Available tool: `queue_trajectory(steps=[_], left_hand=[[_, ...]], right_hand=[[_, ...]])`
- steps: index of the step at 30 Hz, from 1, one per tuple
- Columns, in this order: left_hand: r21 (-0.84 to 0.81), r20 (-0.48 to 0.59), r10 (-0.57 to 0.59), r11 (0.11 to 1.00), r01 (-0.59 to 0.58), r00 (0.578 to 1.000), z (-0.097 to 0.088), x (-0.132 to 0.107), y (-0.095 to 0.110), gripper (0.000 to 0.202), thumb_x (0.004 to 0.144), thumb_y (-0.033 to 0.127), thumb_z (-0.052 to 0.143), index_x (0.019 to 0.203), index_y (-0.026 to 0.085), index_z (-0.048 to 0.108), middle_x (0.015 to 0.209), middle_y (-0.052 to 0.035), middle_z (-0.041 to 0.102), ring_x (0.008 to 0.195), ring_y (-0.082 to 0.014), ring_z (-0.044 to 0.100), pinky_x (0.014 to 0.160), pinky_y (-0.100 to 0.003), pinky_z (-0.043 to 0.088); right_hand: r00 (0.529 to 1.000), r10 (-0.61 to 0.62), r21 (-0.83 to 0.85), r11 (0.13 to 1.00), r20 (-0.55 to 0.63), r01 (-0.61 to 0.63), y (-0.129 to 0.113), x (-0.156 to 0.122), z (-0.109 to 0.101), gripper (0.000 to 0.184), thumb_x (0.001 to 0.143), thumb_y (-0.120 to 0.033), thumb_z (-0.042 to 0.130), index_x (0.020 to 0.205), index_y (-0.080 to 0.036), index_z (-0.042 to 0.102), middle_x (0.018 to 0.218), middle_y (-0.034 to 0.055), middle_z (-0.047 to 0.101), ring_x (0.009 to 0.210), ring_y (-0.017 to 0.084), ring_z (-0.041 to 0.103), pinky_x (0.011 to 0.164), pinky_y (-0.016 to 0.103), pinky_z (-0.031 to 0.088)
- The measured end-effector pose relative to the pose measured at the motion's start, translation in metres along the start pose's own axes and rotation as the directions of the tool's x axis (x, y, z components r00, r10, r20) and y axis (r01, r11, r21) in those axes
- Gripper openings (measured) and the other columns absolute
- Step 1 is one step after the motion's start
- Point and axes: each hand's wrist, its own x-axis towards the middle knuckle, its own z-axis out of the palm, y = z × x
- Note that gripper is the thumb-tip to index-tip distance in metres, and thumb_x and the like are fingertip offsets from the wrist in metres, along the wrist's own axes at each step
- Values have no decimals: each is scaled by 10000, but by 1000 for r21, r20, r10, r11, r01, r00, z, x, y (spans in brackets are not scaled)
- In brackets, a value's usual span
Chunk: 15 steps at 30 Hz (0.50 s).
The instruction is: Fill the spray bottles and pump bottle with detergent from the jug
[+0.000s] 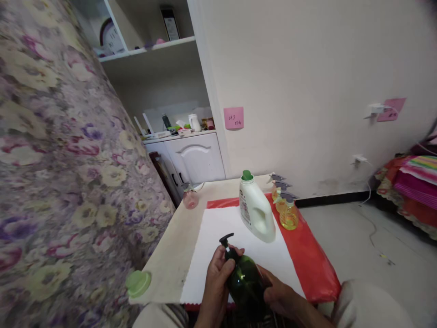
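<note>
Pale green cap-like piece: parked at the near left corner of the counter.
Pink spray bottle: off by itself toward the back left.
Left hand: wrapped round the neck and shoulder of a dark green pump bottle, thumb on the near side.
Pump bottle: tilted between both hands at the counter's near edge, pump head up. Glossy, so probably slick; looks stiff, but plastic or glass? Can't tell, so treat it as breakable. Weight's a toss-up too. Collar plus round body seems the way to hold it; that skinny spout looks like a lousy handle.
White jug: upright just beyond, on the white sheet.
Right hand: curled against the bottle's lower right side.
Yellow spray bottles: lined up on the red sheet.
</note>
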Motion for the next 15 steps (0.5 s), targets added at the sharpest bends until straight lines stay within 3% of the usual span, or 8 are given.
queue_trajectory(steps=[4,6,11,15], left_hand=[[9,30,-59,998,59,998,0,-3,3,430,752,412,710,1107,177,646,1030,-121,703,1011,-303,636,873,-394,468],[-4,32,-57,998,57,998,0,-3,4,368,786,395,679,1072,165,654,997,-123,708,1039,-305,625,885,-393,464],[1,25,8,1000,-8,1000,0,2,2,329,694,335,776,953,178,645,853,-65,692,979,-275,647,807,-318,482],[29,47,-5,1000,3,999,-2,3,-2,424,729,393,739,1076,175,629,971,-97,687,1000,-278,632,764,-300,487]], right_hand=[[1000,3,-15,1000,11,-3,0,-1,-1,927,540,-283,846,1374,-220,446,1196,83,665,1113,299,587,840,362,478],[1000,4,-10,1000,17,-3,0,-1,0,930,531,-278,850,1370,-224,453,1202,78,662,1125,300,579,878,376,466],[1000,-7,-16,1000,20,7,-3,0,4,931,502,-305,878,1343,-222,489,1256,83,628,1192,308,528,972,408,411],[1000,-26,-25,999,4,26,-5,1,5,895,518,-298,862,1333,-205,505,1287,87,607,1202,309,517,905,356,444]])
